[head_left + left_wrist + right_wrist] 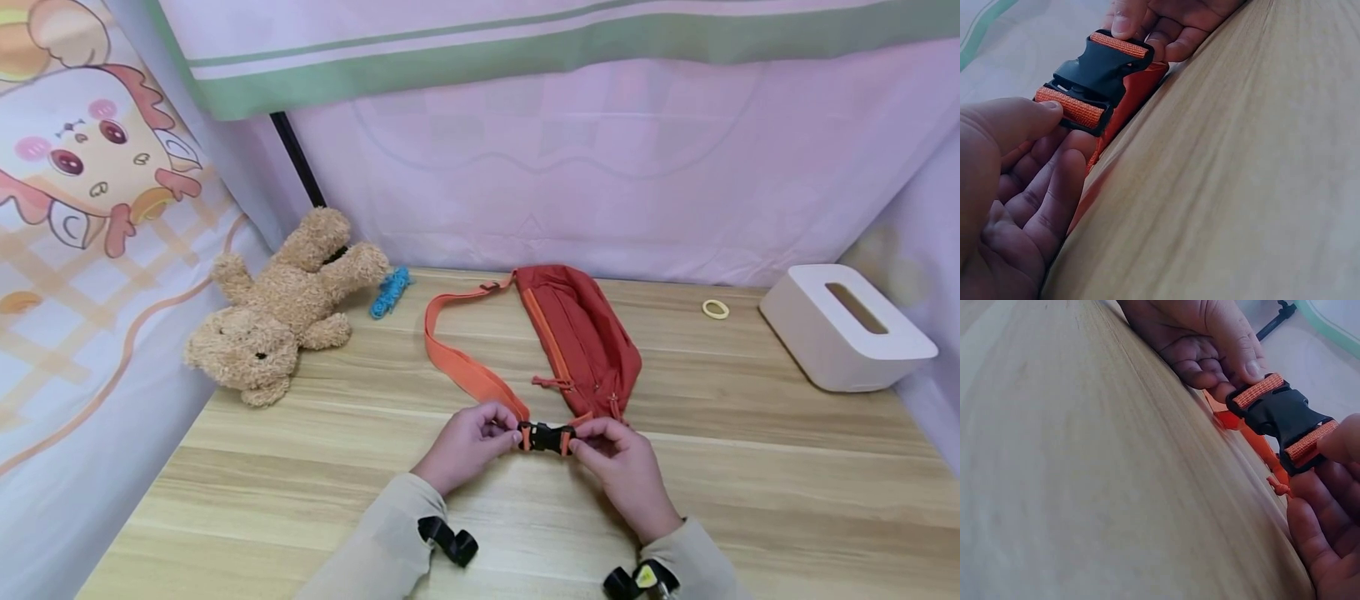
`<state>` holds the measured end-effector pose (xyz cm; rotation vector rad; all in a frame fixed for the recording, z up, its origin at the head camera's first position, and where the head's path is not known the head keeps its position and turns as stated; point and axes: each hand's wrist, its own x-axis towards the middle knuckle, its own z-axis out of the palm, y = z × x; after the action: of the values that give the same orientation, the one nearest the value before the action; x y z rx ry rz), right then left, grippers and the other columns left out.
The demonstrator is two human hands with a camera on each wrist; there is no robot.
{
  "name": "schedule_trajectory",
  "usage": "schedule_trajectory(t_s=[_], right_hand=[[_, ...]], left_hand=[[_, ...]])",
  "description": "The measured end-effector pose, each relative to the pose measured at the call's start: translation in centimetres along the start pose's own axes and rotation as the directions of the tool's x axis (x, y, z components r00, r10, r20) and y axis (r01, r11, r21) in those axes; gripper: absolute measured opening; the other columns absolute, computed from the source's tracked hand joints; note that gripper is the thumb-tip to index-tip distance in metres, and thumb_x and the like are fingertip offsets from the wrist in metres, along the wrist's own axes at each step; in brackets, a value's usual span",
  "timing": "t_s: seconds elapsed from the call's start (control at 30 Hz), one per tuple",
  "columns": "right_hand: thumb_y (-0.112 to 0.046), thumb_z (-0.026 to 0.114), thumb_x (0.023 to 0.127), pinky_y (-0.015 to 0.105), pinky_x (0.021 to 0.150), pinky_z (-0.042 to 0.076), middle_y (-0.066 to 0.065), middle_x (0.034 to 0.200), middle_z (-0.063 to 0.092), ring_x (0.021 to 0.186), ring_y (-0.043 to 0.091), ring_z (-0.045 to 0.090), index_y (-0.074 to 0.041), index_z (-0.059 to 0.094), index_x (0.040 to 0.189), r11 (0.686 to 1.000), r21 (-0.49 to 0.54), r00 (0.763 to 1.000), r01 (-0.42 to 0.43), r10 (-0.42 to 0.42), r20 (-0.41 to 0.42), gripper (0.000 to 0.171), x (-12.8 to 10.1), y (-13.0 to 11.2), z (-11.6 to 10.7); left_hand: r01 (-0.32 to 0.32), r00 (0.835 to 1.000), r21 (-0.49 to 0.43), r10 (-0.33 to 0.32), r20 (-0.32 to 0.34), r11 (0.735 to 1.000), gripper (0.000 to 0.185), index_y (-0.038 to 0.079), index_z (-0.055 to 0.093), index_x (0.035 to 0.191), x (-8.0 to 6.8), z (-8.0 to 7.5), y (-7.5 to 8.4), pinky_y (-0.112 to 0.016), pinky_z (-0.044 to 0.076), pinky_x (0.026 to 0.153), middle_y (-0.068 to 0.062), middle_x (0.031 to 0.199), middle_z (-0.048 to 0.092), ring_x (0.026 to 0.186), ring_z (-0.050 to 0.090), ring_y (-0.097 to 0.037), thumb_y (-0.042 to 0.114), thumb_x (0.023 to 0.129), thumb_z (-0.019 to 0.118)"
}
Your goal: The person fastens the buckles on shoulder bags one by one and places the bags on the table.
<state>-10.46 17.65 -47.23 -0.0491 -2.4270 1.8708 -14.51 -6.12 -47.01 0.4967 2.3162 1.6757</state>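
Note:
A red waist bag with an orange zip lies on the table, its orange strap looping out to the left. At the strap's near end is a black side-release buckle, its two halves joined. My left hand pinches the left end of the buckle between thumb and fingers. The right end is pinched by my right hand. In the left wrist view the buckle shows orange webbing through both ends. The right wrist view shows the same buckle held above the tabletop.
A teddy bear lies at the back left, beside a blue bundle of cord. Towards the back right are a pale yellow ring and a white tissue box. Printed curtains hang behind and to the left of the wooden table.

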Motion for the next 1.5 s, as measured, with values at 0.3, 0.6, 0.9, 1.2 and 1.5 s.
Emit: schedule_trajectory(t_s=[0.3, 0.6, 0.9, 1.2, 1.5], right_hand=[[-0.005, 0.079, 0.086, 0.023, 0.079, 0.054, 0.009, 0.107, 0.072, 0.093, 0.014, 0.066, -0.008, 0.073, 0.094, 1.0, -0.018, 0.999, 0.017, -0.016, 0.034, 0.01, -0.11, -0.5, -0.15], [-0.006, 0.078, 0.088, 0.023, 0.079, 0.054, 0.008, 0.109, 0.071, 0.094, 0.016, 0.064, -0.008, 0.072, 0.096, 1.0, -0.025, 0.999, -0.002, 0.003, 0.034, 0.01, -0.26, -0.87, -0.24], [-0.005, 0.077, 0.088, 0.023, 0.078, 0.054, 0.01, 0.109, 0.07, 0.091, 0.017, 0.064, -0.006, 0.07, 0.096, 1.0, -0.015, 0.999, 0.004, -0.003, 0.035, 0.01, -0.25, -0.8, -0.42], [-0.002, 0.076, 0.087, 0.024, 0.077, 0.054, 0.01, 0.109, 0.07, 0.091, 0.018, 0.065, -0.007, 0.07, 0.095, 0.999, -0.039, 0.998, -0.013, 0.015, 0.055, 0.011, -0.19, -0.87, -0.42], [-0.005, 0.078, 0.087, 0.024, 0.081, 0.055, 0.008, 0.111, 0.071, 0.097, 0.016, 0.066, -0.007, 0.07, 0.094, 1.0, -0.013, 0.995, 0.005, -0.004, 0.102, 0.011, -0.17, -0.45, -0.62]], left_hand=[[-0.025, 1.0, 0.033, 0.025, 0.011, 0.999, 0.006, 0.015, 0.067, 0.094, 0.08, 0.06, 0.06, -0.024, 0.05, 0.069, 0.004, 0.088, 0.066, 0.08, 0.06, -0.012, 0.017, 0.094, 0.073], [-0.023, 1.0, 0.045, 0.022, 0.012, 0.999, 0.005, 0.019, 0.067, 0.094, 0.16, 0.07, 0.25, -0.025, 0.051, 0.069, 0.006, 0.088, 0.066, 0.079, 0.061, -0.011, 0.018, 0.094, 0.072], [-0.024, 1.0, 0.032, 0.024, 0.013, 0.999, 0.006, 0.02, 0.066, 0.094, 0.33, 0.18, 0.35, -0.026, 0.052, 0.069, 0.007, 0.088, 0.066, 0.08, 0.061, -0.012, 0.019, 0.094, 0.072], [-0.022, 1.0, 0.035, 0.022, 0.001, 0.999, 0.007, 0.017, 0.067, 0.094, 0.25, 0.12, 0.28, -0.025, 0.053, 0.072, 0.004, 0.09, 0.067, 0.083, 0.062, -0.012, 0.016, 0.093, 0.074], [0.017, 1.0, 0.039, -0.017, 0.01, 0.999, 0.006, 0.017, 0.07, 0.095, -0.01, -0.16, 0.12, -0.025, 0.053, 0.069, 0.005, 0.091, 0.069, 0.08, 0.063, -0.011, 0.018, 0.092, 0.075]])
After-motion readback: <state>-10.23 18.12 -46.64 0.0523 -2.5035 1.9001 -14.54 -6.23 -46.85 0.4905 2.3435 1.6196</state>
